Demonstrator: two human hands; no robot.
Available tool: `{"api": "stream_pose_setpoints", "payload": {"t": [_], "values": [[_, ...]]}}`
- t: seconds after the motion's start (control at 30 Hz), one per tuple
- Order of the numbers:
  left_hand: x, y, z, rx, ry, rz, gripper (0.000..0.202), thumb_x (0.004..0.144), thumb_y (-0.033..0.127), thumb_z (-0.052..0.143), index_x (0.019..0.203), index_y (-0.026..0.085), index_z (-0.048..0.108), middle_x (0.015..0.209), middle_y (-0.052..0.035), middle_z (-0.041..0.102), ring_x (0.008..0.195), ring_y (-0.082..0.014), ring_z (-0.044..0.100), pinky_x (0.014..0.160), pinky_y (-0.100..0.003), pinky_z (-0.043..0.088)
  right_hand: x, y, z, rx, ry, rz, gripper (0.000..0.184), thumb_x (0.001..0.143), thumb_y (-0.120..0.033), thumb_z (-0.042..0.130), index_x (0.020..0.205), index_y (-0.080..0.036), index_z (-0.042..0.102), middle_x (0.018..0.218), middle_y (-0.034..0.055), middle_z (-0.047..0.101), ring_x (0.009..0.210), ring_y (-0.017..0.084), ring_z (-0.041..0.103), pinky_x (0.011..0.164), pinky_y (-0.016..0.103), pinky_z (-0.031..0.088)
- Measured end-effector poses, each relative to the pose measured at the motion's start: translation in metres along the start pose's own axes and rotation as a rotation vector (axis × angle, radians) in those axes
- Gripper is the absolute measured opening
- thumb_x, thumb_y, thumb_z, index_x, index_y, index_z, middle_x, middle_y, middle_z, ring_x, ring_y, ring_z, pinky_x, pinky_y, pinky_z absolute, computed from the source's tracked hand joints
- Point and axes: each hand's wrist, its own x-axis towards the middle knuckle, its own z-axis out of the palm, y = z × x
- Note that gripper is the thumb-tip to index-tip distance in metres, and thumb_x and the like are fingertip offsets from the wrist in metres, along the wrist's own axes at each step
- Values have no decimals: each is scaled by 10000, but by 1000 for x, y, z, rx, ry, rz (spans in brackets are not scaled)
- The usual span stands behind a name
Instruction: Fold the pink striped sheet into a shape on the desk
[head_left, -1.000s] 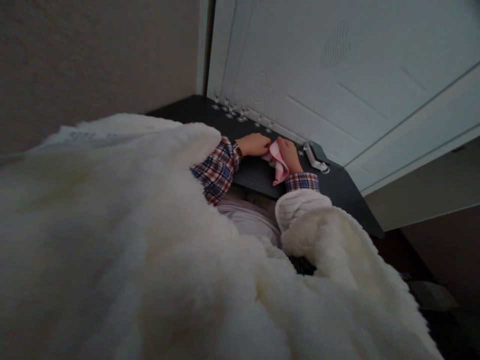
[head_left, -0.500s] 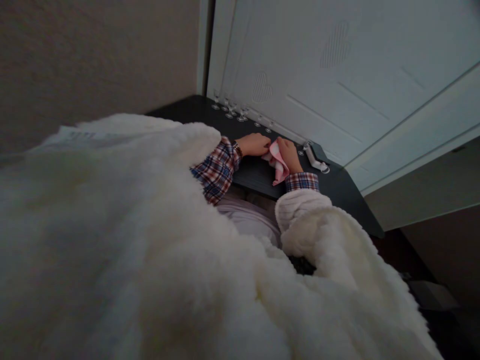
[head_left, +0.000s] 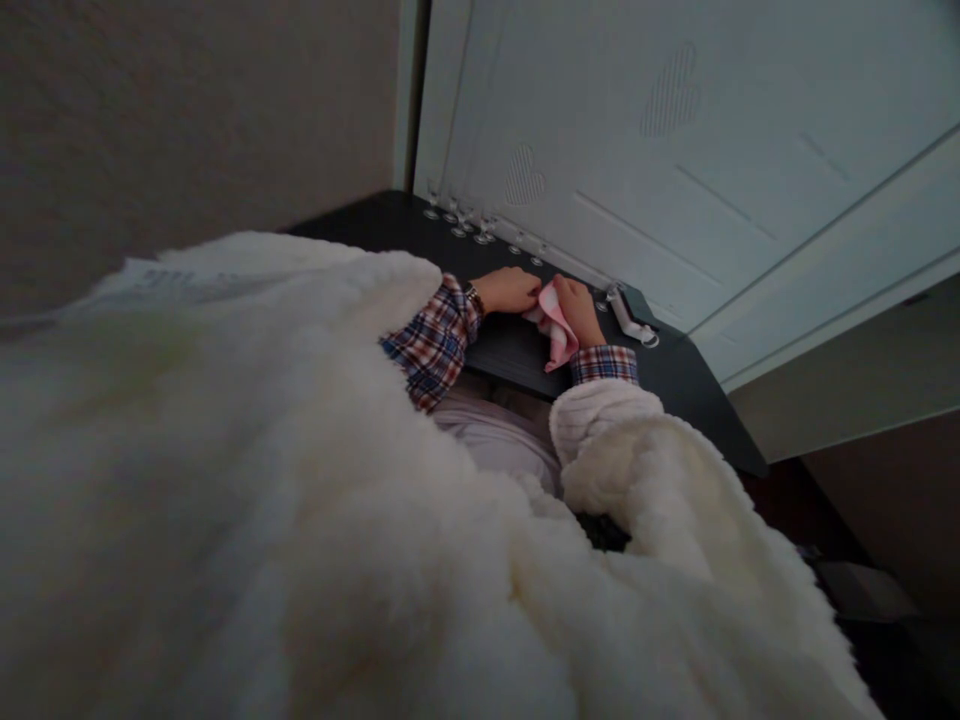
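Note:
Over the dark table (head_left: 517,352), my right hand (head_left: 580,308) is closed on a pink and white cloth (head_left: 558,338), whose loose end hangs down toward the table's near edge. My left hand (head_left: 508,289) is closed too, its knuckles up and its fingertips beside the cloth. What the left fingers hold is hidden, and I cannot tell whether it is part of the cloth or something small. Both wrists show plaid cuffs, and a dark bracelet is on the left one.
Several small clear glass pieces (head_left: 484,232) stand along the table's back edge, by a white panel (head_left: 600,150) with heart shapes. Right of my hands lies a white angled object (head_left: 631,318) with a dark block against it. A fluffy white garment (head_left: 337,520) fills the foreground.
Both hands and the cloth stay almost exactly in place. The fluffy garment at the left has shifted slightly.

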Motion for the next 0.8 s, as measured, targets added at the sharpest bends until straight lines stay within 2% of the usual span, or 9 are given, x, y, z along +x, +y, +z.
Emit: {"api": "stream_pose_setpoints", "payload": {"t": [0.17, 0.47, 0.63, 0.8], "values": [[0, -1, 0, -1, -4, 7, 379, 915, 285, 397, 1169, 175, 655, 1153, -102, 686, 1082, -233, 635, 889, -275, 471, 0, -1, -1, -22, -2, -16, 364, 943, -393, 352, 658, -210, 485, 778, 74, 606, 755, 204, 530, 808, 359, 406], [2, -3, 2, 12, 8, 18, 379, 921, 291, 390, 1162, 172, 657, 1180, -95, 683, 1080, -220, 633, 888, -260, 469, 0, -1, -1, -18, -12, -7, 361, 943, -399, 346, 671, -211, 490, 788, 69, 607, 746, 199, 530, 772, 345, 403], [1, -2, 1, 7, 10, 13, 378, 909, 287, 406, 1164, 177, 663, 1146, -92, 696, 1057, -216, 639, 875, -257, 475, 0, 0, 0, -31, 1, -28, 355, 941, -390, 350, 668, -212, 491, 789, 75, 616, 778, 206, 532, 809, 353, 413], [1, -3, 2, -8, 31, 6, 373, 911, 295, 407, 1153, 191, 671, 1123, -85, 701, 1051, -210, 642, 867, -252, 475, 2, 2, 1, -13, 7, -16, 373, 939, -414, 349, 655, -211, 482, 750, 64, 600, 719, 194, 515, 796, 360, 419]]}}
